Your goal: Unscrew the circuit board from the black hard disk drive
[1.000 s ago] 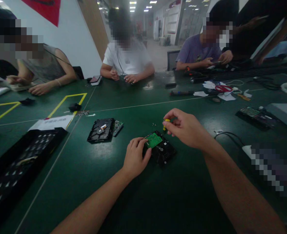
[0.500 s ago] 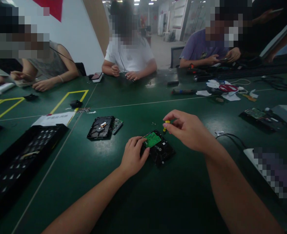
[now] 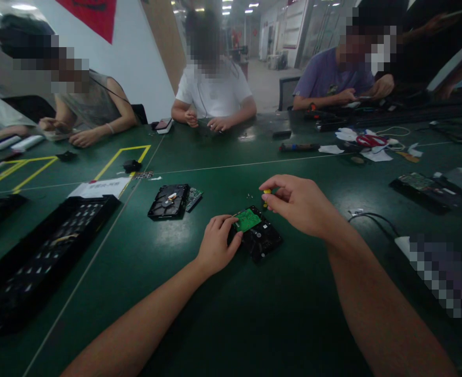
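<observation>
A black hard drive (image 3: 263,242) with a green circuit board (image 3: 248,220) lies on the table in front of me. My left hand (image 3: 217,242) grips its left side, thumb at the near edge and fingertips on the board. Between the thumb and fingers of my right hand (image 3: 299,201) is a small screwdriver (image 3: 267,192) with a yellow handle, held upright near the drive's far right corner. Its tip is too dark to make out, so I cannot tell whether it touches the drive. Tiny screws (image 3: 249,196) lie just beyond the drive.
Left of my hands lie another hard drive (image 3: 168,201) and a loose circuit board (image 3: 194,199). A long black tray (image 3: 50,251) stands further left. At right are a black device with a circuit board (image 3: 421,191) and a cable (image 3: 372,215). Several people sit across the table.
The view has shifted slightly, moving the far-left things rightward in the picture. Both hands keep their grips; the screwdriver appears slightly higher in the picture.
</observation>
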{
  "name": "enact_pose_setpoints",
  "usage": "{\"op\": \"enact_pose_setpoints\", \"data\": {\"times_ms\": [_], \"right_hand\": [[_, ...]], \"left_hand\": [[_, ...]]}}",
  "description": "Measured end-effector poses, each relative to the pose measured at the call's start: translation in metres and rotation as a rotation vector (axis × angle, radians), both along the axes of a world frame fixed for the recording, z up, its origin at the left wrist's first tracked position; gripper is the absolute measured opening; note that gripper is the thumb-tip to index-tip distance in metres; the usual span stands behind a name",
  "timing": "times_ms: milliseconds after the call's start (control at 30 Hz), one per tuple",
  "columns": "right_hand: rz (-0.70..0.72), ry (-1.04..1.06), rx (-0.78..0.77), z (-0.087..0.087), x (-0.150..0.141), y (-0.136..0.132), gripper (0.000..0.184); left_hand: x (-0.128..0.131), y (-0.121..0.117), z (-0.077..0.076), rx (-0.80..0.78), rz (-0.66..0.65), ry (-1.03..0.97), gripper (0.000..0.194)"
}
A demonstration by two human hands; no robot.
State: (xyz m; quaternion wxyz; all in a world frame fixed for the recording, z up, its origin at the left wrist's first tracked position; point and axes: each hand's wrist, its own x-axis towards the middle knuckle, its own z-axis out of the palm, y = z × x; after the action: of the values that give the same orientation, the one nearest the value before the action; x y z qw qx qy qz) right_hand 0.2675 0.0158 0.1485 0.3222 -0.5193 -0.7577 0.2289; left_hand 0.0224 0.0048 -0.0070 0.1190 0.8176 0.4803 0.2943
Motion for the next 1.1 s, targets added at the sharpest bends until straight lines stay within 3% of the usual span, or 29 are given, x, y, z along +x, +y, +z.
{"op": "enact_pose_setpoints", "data": {"times_ms": [467,1100], "right_hand": [[-0.006,0.053,-0.068,-0.003,0.007,0.01,0.015],[-0.045,-0.074,0.037,-0.003,-0.004,0.005,0.015]], "left_hand": [[0.0,0.0,-0.003,0.002,0.009,-0.006,0.035],[0.0,0.001,-0.003,0.01,0.005,-0.004,0.035]]}}
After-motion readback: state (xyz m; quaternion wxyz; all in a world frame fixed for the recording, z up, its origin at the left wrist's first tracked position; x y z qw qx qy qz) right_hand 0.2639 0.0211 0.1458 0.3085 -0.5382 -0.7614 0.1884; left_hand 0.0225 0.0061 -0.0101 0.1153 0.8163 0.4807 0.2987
